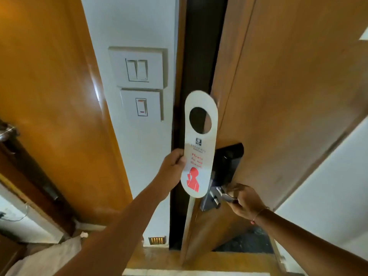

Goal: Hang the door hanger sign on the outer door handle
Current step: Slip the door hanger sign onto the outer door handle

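The door hanger sign (pixel 200 144) is held upright in the air, just in front of the dark gap between the door frame and the edge of the open wooden door (pixel 288 96). It is a long white card with rounded ends, a round hole near its top, a small logo below the hole, red lettering reading "Please do not disturb" and a red figure at the bottom. It hangs on nothing; its lower end overlaps the black lock plate (pixel 229 162) on the door's inner face.

The left hand (pixel 172 168) pinches the sign's left edge at about mid-height, fingers closed on the card. The right hand (pixel 246 202) is clenched around the metal lever handle (pixel 223 193) on the near side of the door, just below and to the right of the sign's bottom end; a thin band circles that wrist.

To the left of the gap, on the white wall (pixel 127 22), sit a double light switch (pixel 137 69) and, directly beneath it, a single switch (pixel 141 106) with a red mark. Further left stands another glossy wooden door (pixel 49 96).
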